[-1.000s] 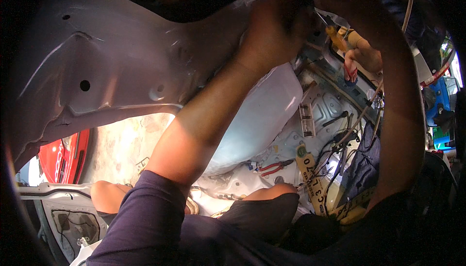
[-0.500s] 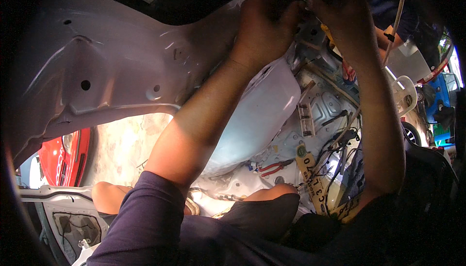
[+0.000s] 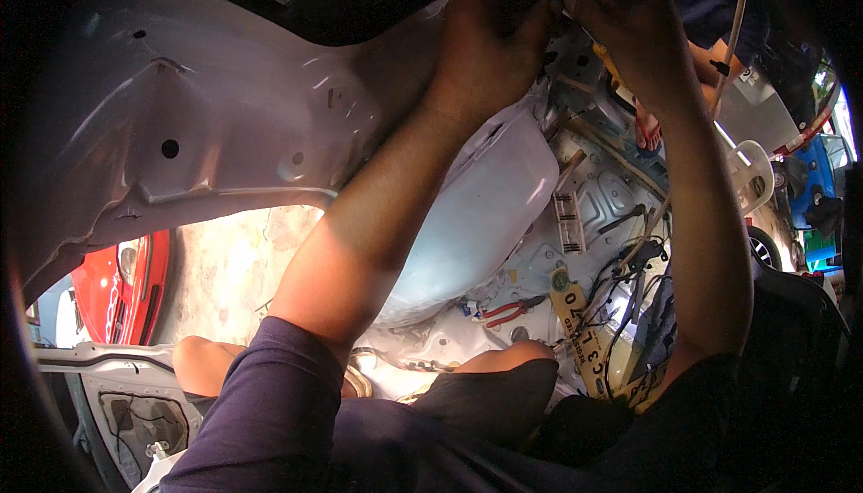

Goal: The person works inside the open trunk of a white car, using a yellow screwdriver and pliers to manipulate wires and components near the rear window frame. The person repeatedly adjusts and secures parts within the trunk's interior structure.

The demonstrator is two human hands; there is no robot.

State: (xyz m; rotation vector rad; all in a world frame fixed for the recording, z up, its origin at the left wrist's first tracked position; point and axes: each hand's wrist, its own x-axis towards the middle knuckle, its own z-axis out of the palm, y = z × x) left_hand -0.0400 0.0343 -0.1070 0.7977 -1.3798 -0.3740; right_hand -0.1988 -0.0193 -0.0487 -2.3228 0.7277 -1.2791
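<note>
Both my arms reach up beneath the edge of a pale car body panel (image 3: 243, 106). My left hand (image 3: 490, 44) is closed, with its fingertips pinched at the top of the view, where a small pale sliver shows between them. Shadow hides what exactly it grips. Close beside it, my right hand (image 3: 629, 35) is wrapped round a yellow-handled screwdriver (image 3: 608, 63), whose thin metal shaft points up toward the left fingers. Only part of that tool shows. The two hands' fingertips are slightly apart.
Below my hands bulges a rounded wheel housing (image 3: 476, 223). Red-handled pliers (image 3: 509, 312), a yellow plate (image 3: 575, 331), loose black wires (image 3: 638, 259) and a slotted plastic piece (image 3: 568, 222) lie on the metal floor. Another person's foot (image 3: 647, 131) shows behind my right forearm. A cable (image 3: 739, 26) hangs at right.
My left fingertips have drawn slightly up and away from the right ones, leaving a small gap. More of the yellow handle shows. The view has shifted a little.
</note>
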